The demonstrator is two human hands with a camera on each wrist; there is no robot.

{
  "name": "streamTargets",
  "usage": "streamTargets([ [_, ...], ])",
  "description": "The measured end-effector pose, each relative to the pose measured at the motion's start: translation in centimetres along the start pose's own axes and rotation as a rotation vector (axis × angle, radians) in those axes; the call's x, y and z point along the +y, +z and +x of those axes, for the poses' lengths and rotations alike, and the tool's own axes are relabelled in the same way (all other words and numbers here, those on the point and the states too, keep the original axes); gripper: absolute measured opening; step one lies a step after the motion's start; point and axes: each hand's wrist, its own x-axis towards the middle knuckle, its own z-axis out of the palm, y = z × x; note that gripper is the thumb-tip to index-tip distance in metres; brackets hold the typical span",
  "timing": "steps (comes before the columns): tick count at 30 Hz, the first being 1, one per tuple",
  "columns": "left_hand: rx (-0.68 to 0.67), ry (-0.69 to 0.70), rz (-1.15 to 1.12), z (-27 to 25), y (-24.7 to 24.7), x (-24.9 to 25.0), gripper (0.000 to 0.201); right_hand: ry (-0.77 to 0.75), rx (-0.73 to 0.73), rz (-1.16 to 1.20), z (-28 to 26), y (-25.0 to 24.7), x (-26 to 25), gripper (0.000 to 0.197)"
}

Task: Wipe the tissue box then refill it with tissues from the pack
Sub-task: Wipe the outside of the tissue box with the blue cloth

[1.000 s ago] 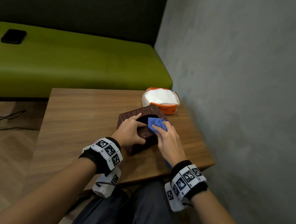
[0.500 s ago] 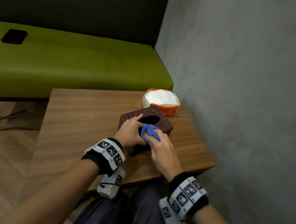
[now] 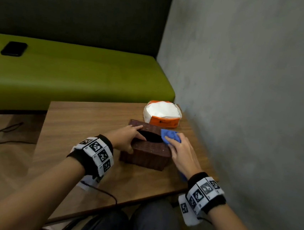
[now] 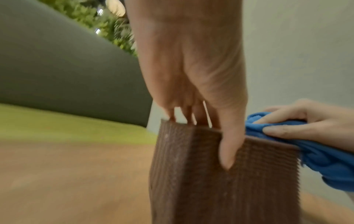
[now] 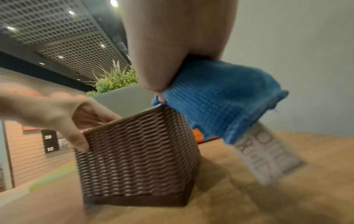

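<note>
The cloth (image 3: 170, 137) has been carried from the left of the opening to the box's (image 3: 148, 152) far right corner, pinched in the right hand (image 3: 182, 152). The box, mid-table before the pack (image 3: 162, 114), has been turned and is gripped by the left hand (image 3: 126, 139), thumb on its near side. Wiping is judged unfinished; refilling is not begun.

My left hand (image 3: 126, 137) grips the tissue box (image 3: 149, 156) at its near left corner, fingers laid flat along the top edge, thumb pressed down the side wall. My right hand (image 3: 180, 152) lies over the right top edge, fingers bunching the blue cloth (image 3: 170, 136) against it. Both forearms reach forward, wrists wearing marker bands.
</note>
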Motion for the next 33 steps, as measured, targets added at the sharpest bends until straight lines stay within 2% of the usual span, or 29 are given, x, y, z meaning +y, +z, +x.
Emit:
streamTargets([
  [2, 0.003, -0.015, 0.098, 0.7, -0.5, 0.9, 0.065, -0.017, 0.005, 0.022, 0.2, 0.6, -0.3, 0.027],
  [3, 0.008, -0.028, 0.072, 1.0, -0.1, 1.8, 0.066, 0.003, 0.017, 0.039, 0.2, 0.9, -0.6, 0.029],
  [5, 0.071, -0.041, -0.11, 1.5, 1.5, 3.8, 0.068, 0.051, 0.044, 0.072, -0.1, 1.5, -1.3, 0.032],
  [7, 0.208, -0.035, -0.23, 1.6, 3.1, 4.9, 0.066, 0.054, 0.079, 0.104, -0.7, 2.1, -2.2, 0.033],
  [9, 0.3, -0.036, -0.268, 1.8, 3.9, 4.7, 0.06, 0.015, 0.074, 0.099, -2.0, 2.4, -2.8, 0.033],
  [12, 0.347, -0.047, -0.302, 2.1, 3.8, 4.3, 0.051, -0.11, -0.009, 0.098, -3.2, 1.8, -1.2, 0.033],
  [14, 0.337, -0.027, -0.271, 2.1, 3.7, 4.6, 0.053, -0.153, -0.01, 0.061, -2.0, 0.8, 0.5, 0.033],
  [17, 0.307, -0.006, -0.271, 2.0, 3.5, 4.7, 0.053, -0.065, 0.047, 0.059, -0.9, 1.2, -0.1, 0.03],
  [19, 0.321, -0.009, -0.29, 2.1, 3.4, 4.3, 0.042, -0.079, 0.007, 0.131, -2.1, 1.9, -0.9, 0.031],
  [21, 0.334, -0.018, -0.316, 1.9, 3.5, 4.3, 0.039, -0.156, -0.083, 0.155, -3.3, 1.2, -0.1, 0.032],
  [23, 0.343, -0.001, -0.336, 1.5, 3.5, 4.6, 0.047, -0.194, -0.089, 0.105, -2.7, 0.2, 1.0, 0.033],
  [25, 0.346, 0.011, -0.343, 1.4, 3.5, 4.8, 0.051, -0.152, -0.032, 0.072, -1.8, 0.2, 0.5, 0.03],
  [28, 0.343, 0.0, -0.329, 1.5, 3.6, 4.5, 0.031, -0.179, -0.094, 0.118, -2.5, 1.2, -1.6, 0.029],
  [31, 0.309, 0.014, -0.285, 1.4, 3.7, 4.3, 0.04, -0.261, -0.129, 0.113, -3.6, 0.7, -0.1, 0.031],
  [33, 0.261, 0.027, -0.262, 1.1, 3.5, 4.2, 0.053, -0.155, -0.05, 0.056, -3.0, 0.3, 0.8, 0.032],
])
